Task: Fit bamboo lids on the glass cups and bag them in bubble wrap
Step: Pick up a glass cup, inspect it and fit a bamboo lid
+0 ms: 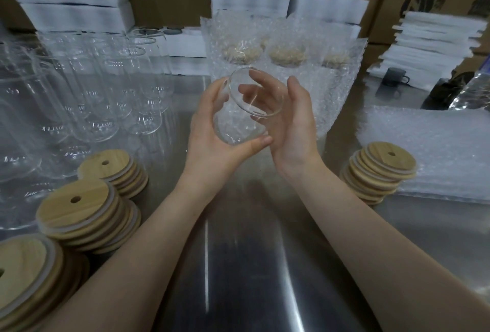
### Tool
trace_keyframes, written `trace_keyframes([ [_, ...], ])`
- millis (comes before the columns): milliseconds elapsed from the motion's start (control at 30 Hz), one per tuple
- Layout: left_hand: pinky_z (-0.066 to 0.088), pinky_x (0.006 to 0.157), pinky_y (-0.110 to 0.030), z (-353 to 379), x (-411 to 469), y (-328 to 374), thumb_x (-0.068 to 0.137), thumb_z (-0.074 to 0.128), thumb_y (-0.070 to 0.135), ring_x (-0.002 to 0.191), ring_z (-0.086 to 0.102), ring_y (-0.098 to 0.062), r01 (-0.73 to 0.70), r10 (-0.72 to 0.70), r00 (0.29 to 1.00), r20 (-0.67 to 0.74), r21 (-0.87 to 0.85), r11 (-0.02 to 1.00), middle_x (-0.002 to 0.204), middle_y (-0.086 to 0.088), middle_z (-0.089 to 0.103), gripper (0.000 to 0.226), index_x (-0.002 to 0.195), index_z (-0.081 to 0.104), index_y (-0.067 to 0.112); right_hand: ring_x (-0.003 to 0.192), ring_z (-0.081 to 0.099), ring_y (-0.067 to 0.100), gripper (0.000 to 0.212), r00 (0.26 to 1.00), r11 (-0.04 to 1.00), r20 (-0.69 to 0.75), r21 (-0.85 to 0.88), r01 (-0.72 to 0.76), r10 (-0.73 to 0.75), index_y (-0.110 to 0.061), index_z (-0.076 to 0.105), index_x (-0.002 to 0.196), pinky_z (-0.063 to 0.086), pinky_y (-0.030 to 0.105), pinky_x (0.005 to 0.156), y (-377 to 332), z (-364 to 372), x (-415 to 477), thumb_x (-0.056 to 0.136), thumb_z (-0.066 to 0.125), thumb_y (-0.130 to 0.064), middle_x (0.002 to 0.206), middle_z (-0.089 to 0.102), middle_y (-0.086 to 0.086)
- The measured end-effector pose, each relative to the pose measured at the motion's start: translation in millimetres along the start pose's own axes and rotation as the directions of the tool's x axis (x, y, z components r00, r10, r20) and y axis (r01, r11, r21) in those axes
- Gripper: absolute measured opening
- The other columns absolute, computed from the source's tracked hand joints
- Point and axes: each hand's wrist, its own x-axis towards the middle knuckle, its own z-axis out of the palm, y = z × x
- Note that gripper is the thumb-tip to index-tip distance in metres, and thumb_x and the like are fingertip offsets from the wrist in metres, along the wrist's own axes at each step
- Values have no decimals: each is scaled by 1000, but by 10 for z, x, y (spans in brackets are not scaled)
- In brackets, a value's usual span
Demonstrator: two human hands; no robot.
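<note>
Seating a lid squarely calls for a steady cup with its mouth level, and the clear glass cup is now tipped, its open rim turned up and toward the far right. I judge the step in hand to be readying this cup for its lid, so it should be brought upright or braced first. A lid should then be pressed down evenly all round, so that its pale sealing ring grips the glass without skewing. The left hand holds the cup above the shiny steel tabletop, fingers curled round the far side of the body and thumb lying along its near base. The right hand is open and holds nothing. Its palm faces the cup just to the right of it, and its straight fingers show through the glass at the rim; I cannot tell whether they touch the rim or reach inside. The handiest stack of round bamboo lids with straw holes sits near and to the right of that hand, beside the pile of flat white bubble-wrap bags. More such lids stand at the near left. Lidded cups in bubble-wrap bags stand just beyond the hands, and rows of bare glass cups fill the far left.
</note>
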Motion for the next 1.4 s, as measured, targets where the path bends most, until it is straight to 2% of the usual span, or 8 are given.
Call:
trace_keyframes([
  [133, 37, 115, -37, -28, 15, -45, 65, 92, 24, 136, 40, 0, -15, 15, 1000, -21, 26, 1000, 144, 11, 44, 98, 144, 35, 27, 117, 56, 20, 44, 999, 999, 43, 45, -13, 11, -22, 66, 114, 30, 55, 115, 56, -2, 22, 91, 35, -42, 115, 66, 6],
  [300, 35, 115, -45, -8, 20, -63, 59, 82, 49, 140, 35, -11, -47, 50, 997, -50, 62, 997, 146, 12, 39, 98, 141, 32, 34, 120, 56, 22, 34, 997, 994, 74, 107, -12, 4, -13, 61, 122, 36, 44, 114, 94, -29, 35, 105, 33, -21, 115, 64, 6],
  [433, 35, 113, -50, -15, 21, -85, 61, 80, 52, 140, 37, -17, -73, 76, 997, -33, 100, 992, 146, 8, 40, 97, 144, 35, 31, 113, 57, 22, 31, 995, 985, 91, 166, -42, 27, -9, 61, 113, 40, 37, 104, 56, -63, 31, 104, 33, -17, 109, 64, 9],
  [600, 34, 112, -45, -22, 8, -67, 59, 73, 63, 133, 38, -15, -133, 145, 989, -30, 250, 959, 129, 36, 34, 83, 131, 31, 57, 105, 58, 22, 24, 987, 960, 74, 234, -155, 142, -10, 62, 100, 39, 39, 97, 36, -100, 73, 103, 40, -21, 97, 66, 7],
  [833, 34, 107, -54, -21, 6, -85, 61, 79, 52, 130, 43, -25, -169, 176, 984, 26, 445, 879, 139, 4, 50, 89, 141, 42, 36, 92, 67, 15, 16, 975, 946, 57, 236, -220, 213, -15, 57, 92, 54, 30, 80, 69, -174, 121, 95, 58, -31, 97, 67, 7],
  [1133, 33, 107, -55, -15, 17, -151, 63, 82, 47, 131, 43, -27, -151, 208, 977, -38, 562, 813, 139, 1, 50, 88, 142, 44, 36, 104, 60, 18, 38, 983, 968, 76, 174, -181, 170, -18, 57, 95, 49, 34, 88, 73, -109, 75, 64, 75, -30, 108, 62, 6],
  [1300, 32, 108, -42, -14, 15, -114, 62, 76, 52, 130, 41, -22, -87, 156, 983, -96, 505, 859, 137, 5, 50, 88, 142, 44, 36, 99, 59, 12, 37, 981, 975, 154, 164, -147, 122, -17, 55, 106, 45, 34, 100, 87, -101, 49, 75, 74, -7, 108, 58, 4],
  [1400, 32, 111, -46, -18, 23, -85, 59, 76, 51, 132, 39, -19, -33, 92, 988, -124, 412, 910, 137, 10, 48, 90, 142, 43, 38, 110, 53, 14, 50, 968, 981, 232, 147, -127, 90, -12, 51, 120, 46, 25, 91, 84, -110, 56, 74, 68, 0, 116, 55, 7],
])
